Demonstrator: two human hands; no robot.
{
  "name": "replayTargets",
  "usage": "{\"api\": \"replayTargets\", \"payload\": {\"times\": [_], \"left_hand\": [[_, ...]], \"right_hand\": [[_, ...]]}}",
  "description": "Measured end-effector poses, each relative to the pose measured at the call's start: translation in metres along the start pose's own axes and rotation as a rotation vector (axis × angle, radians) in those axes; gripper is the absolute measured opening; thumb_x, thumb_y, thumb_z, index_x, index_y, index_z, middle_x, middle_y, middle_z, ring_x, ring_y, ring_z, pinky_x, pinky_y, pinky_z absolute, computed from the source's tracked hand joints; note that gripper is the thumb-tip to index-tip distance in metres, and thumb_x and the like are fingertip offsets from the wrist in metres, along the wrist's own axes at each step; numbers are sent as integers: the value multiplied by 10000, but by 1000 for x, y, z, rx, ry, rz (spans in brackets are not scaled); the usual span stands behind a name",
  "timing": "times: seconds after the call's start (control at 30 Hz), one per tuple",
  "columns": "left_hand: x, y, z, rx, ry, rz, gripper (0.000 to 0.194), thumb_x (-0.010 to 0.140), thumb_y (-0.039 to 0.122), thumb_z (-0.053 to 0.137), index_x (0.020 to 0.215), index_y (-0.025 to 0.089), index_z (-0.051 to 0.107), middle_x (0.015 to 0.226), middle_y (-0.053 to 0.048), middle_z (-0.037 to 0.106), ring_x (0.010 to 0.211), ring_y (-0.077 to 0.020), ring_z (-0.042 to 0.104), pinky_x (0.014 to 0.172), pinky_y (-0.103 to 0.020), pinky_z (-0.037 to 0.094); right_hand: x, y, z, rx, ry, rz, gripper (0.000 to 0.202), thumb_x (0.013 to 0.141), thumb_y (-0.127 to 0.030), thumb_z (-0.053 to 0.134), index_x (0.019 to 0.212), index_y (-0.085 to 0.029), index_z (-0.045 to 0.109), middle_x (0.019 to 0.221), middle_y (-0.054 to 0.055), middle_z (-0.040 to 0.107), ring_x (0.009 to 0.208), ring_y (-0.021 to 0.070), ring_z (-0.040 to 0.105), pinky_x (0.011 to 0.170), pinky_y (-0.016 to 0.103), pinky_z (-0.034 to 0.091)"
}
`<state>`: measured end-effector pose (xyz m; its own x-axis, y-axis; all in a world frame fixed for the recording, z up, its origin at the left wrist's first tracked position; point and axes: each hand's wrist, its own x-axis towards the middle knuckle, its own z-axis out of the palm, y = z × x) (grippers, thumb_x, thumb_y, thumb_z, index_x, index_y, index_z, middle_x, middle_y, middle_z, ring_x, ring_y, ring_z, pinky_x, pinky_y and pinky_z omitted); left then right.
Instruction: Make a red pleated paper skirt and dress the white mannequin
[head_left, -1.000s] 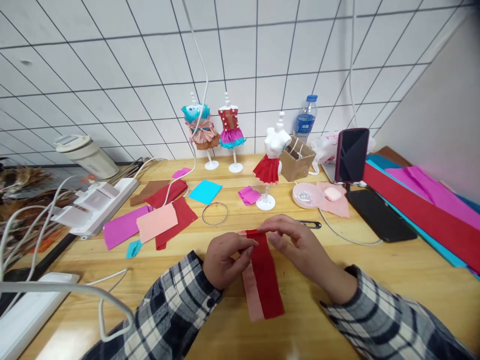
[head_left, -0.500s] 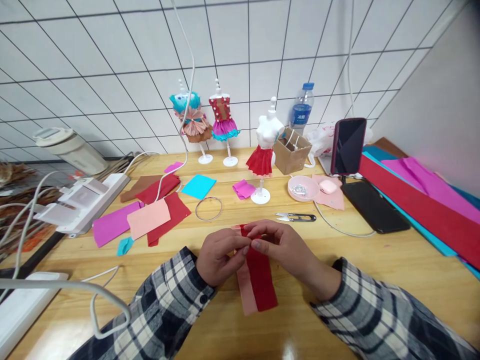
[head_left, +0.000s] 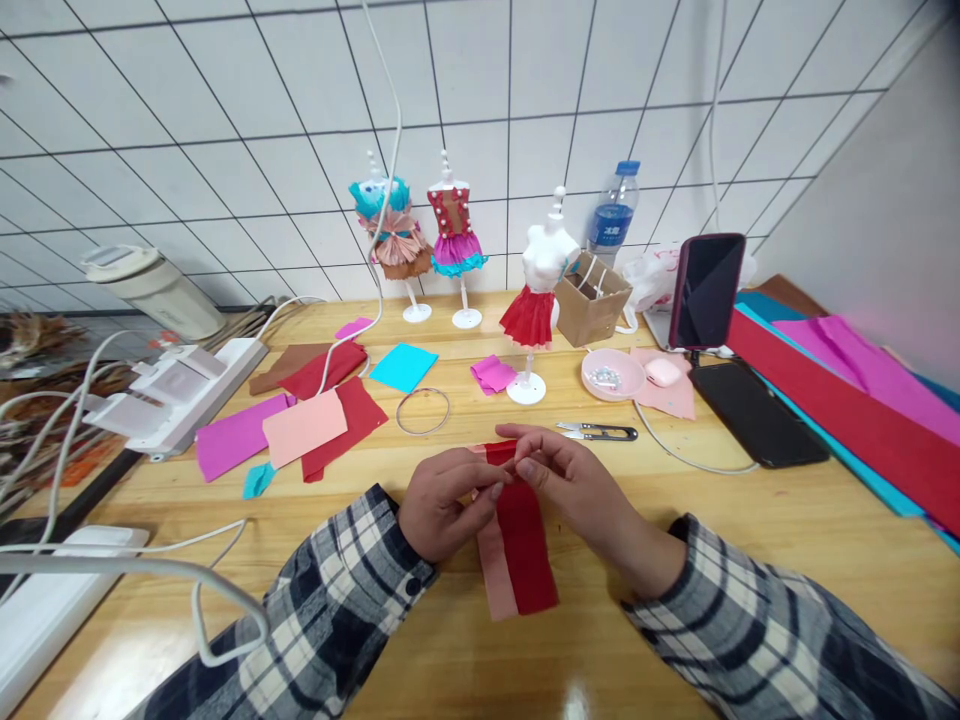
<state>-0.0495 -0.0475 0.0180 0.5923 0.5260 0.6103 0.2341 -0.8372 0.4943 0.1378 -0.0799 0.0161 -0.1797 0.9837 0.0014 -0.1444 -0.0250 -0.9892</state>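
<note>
My left hand [head_left: 454, 503] is bent over the strip, its thumb and index finger drawn together toward the other hand. Facing it, my right hand [head_left: 574, 490] has curled fingers and a thumb closed in a pinch. The fingertips meet above a red paper-like strip [head_left: 529, 555], too small a spot to make out what they hold. Along the red strip's left side runs a pale pink strip [head_left: 499, 575]. Both lie lengthwise on the table under my hands, their far ends partly covered. Black-handled thread snips [head_left: 598, 431] rest just beyond my right hand.
A small mannequin in a red skirt [head_left: 529, 315] stands ahead, with two dressed mannequins [head_left: 457, 230] behind left. A metal ring [head_left: 422, 411], coloured sheets [head_left: 304, 430], a pink dish of beads [head_left: 615, 375] and phones surround the workspace. White cables [head_left: 225, 600] loop at left.
The view has shifted slightly, so the scene sits a little further right. My fingertips have moved slightly over the strip, and the right fingers look a bit more spread.
</note>
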Motion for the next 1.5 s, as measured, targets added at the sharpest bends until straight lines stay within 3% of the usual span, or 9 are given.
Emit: {"api": "replayTargets", "payload": {"times": [0.1,0.3,0.5,0.67,0.77,0.87,1.07,1.27,1.5], "left_hand": [[0,-1,0,5,3,14,113,854,119,552,912,170,634,669,-24,635,601,-117,578,573,-218,459],[-2,-4,5,23,-12,10,101,858,124,551,880,172,638,661,-28,629,603,-121,563,564,-222,448],[-3,-3,7,80,-19,-34,101,872,162,561,883,170,661,669,-22,626,613,-122,558,571,-229,440],[-1,-1,6,193,35,-152,111,885,194,566,845,183,669,653,-5,640,616,-121,572,600,-241,448],[-2,-1,4,183,38,-88,114,887,187,563,909,180,674,695,-21,663,636,-125,590,604,-242,460],[-3,-1,4,166,32,-23,127,884,160,555,951,168,663,732,-41,665,652,-130,594,603,-244,468],[-3,-5,3,148,-64,61,199,882,103,508,1000,179,649,778,-52,691,687,-149,580,632,-268,464],[-2,-8,3,158,-120,102,214,869,84,507,994,189,646,822,-44,704,704,-151,563,659,-280,456],[-1,2,9,257,29,-54,99,887,196,571,876,175,667,679,-25,646,624,-138,546,588,-260,432]], "right_hand": [[0,1,-2,-62,21,-20,195,812,-328,686,991,-251,675,1309,59,596,921,166,668,845,361,532],[0,-2,-6,-301,24,-105,50,810,-280,692,811,-232,705,1234,61,647,1187,225,576,1044,430,420],[-5,0,-1,-456,-3,-257,88,917,-232,529,850,-219,586,1417,83,505,1267,217,520,1068,433,403],[-5,0,0,-452,114,-275,138,930,-300,528,840,-222,598,1423,81,482,1226,225,548,1056,438,416],[-3,-1,-3,-437,169,-234,110,890,-315,603,887,-246,689,1352,69,553,1207,233,560,1060,449,413],[-2,-3,-3,-414,145,-232,117,859,-291,648,946,-273,725,1304,57,595,1192,227,568,1055,446,425],[-1,-7,-7,-472,69,-162,23,802,-228,693,790,-246,701,1377,34,546,1200,232,572,1040,442,442],[-1,-5,-11,-578,-62,-217,80,877,-175,571,827,-222,614,1514,52,403,1348,228,445,1108,460,372],[-4,3,-4,-638,14,-382,85,917,-191,506,892,-227,579,1517,73,387,1403,217,359,1138,464,345]]}}
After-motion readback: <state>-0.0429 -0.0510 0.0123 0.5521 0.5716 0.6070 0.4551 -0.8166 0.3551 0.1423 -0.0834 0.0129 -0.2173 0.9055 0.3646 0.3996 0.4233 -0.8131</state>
